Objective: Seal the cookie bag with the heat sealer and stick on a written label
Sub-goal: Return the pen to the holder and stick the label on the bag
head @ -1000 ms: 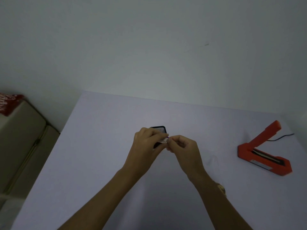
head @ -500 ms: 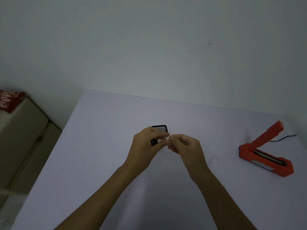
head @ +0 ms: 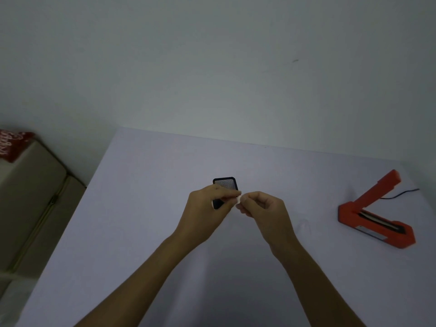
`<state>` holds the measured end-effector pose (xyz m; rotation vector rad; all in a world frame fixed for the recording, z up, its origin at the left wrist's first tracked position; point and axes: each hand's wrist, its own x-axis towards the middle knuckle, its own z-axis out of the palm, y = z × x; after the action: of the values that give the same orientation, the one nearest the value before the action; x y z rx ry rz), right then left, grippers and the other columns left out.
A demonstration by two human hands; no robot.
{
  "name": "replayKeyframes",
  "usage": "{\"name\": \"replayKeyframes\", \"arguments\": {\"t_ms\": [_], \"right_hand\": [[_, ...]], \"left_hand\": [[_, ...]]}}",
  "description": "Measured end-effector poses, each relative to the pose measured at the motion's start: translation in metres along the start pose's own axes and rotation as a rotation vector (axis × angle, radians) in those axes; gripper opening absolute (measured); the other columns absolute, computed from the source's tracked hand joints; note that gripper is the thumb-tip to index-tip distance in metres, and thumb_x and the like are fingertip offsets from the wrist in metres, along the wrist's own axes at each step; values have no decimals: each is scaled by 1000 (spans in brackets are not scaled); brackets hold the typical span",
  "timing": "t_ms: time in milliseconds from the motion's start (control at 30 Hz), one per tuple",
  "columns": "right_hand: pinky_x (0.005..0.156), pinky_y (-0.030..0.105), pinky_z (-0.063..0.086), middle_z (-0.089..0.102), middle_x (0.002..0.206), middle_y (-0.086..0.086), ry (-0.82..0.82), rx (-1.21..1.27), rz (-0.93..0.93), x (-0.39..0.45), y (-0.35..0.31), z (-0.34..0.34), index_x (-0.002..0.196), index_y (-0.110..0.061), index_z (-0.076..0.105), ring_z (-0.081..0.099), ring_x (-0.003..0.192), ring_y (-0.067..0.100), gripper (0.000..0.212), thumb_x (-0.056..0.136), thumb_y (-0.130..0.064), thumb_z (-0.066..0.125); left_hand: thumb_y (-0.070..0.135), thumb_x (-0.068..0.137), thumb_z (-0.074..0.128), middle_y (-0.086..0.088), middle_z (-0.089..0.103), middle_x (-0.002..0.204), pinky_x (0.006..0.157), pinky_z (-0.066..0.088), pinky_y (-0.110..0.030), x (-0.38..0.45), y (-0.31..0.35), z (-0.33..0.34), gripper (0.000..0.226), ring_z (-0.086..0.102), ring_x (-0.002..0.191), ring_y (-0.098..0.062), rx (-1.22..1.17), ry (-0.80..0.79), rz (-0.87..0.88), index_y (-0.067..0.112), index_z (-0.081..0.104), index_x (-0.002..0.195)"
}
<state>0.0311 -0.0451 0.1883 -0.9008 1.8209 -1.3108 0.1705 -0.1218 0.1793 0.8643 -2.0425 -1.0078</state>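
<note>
A small dark cookie bag (head: 225,184) with a mesh-patterned face lies on the pale table (head: 141,208), partly hidden behind my left hand (head: 207,213). Both hands meet just in front of it, above the table. Between the fingertips of my left hand and my right hand (head: 264,211) is a small white label (head: 238,199), pinched from both sides. Any writing on it is too small to tell. The orange heat sealer (head: 375,215) stands at the right of the table with its arm raised.
A black cord (head: 401,194) runs from the sealer toward the right edge. A beige sofa (head: 28,197) with a red cushion (head: 11,145) sits left of the table. A plain wall rises behind the table's far edge.
Both hands have stayed together over the bag, working the small white label between the fingertips. The view has shifted slightly; the sealer and bag have not moved.
</note>
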Motion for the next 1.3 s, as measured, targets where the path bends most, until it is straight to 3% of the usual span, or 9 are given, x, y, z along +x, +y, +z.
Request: {"name": "replayKeyframes", "arguments": {"t_ms": [233,500,667,767,867,967,1067,1133,1300], "right_hand": [[69,25,55,72,69,1,33,-10,52,6,17,3,76,-18,71,65,66,10,19,90,-9,61],[73,33,53,71,79,9,27,-120,458,18,127,15,76,-15,69,63,72,17,19,91,-13,59],[64,33,49,71,65,7,-4,-190,643,19,190,27,63,-13,71,63,65,21,23,83,-17,61],[61,32,48,68,57,5,-65,-312,637,20,206,28,54,-12,70,61,57,21,26,79,-18,64],[62,28,48,68,65,9,-155,-504,608,26,193,25,59,-12,67,63,62,23,25,82,-18,60],[56,26,36,52,62,7,-199,-605,493,30,168,21,62,-10,51,48,57,17,27,87,-18,52],[57,26,44,65,71,15,-97,-354,354,25,123,24,71,-8,65,54,57,14,24,90,-19,55],[64,22,53,73,85,4,-57,-151,301,21,88,22,85,-16,71,65,67,12,17,92,-25,59],[78,29,57,75,94,-1,38,164,350,11,47,-3,101,-14,73,71,85,17,25,92,-34,62]], "left_hand": [[12,85,68,10,70,91,75,41,1,0,-6,3,16,58,83,13,-22,64,-135,16,74,100],[17,85,69,6,73,83,67,40,1,-9,-36,-13,17,60,86,5,20,156,-350,20,73,101],[19,85,69,6,73,82,67,39,2,-20,-45,-18,17,59,87,6,64,173,-404,20,73,101],[18,85,69,6,73,82,67,39,2,-23,-48,-16,16,60,86,4,77,169,-429,22,72,100],[17,85,68,5,73,82,67,39,2,-22,-49,-14,16,64,80,-2,75,183,-429,22,72,100],[16,86,68,5,71,81,66,39,3,-18,-48,-5,17,63,77,-1,81,185,-406,19,71,102],[15,86,68,7,70,81,67,41,1,-13,-46,8,19,61,75,2,81,184,-386,19,69,105],[16,87,67,10,68,83,67,41,1,-10,-45,21,22,60,75,4,97,172,-353,19,67,108],[14,88,66,6,69,91,71,42,-2,-4,-29,62,26,59,76,-2,157,74,-157,15,65,114]]}}
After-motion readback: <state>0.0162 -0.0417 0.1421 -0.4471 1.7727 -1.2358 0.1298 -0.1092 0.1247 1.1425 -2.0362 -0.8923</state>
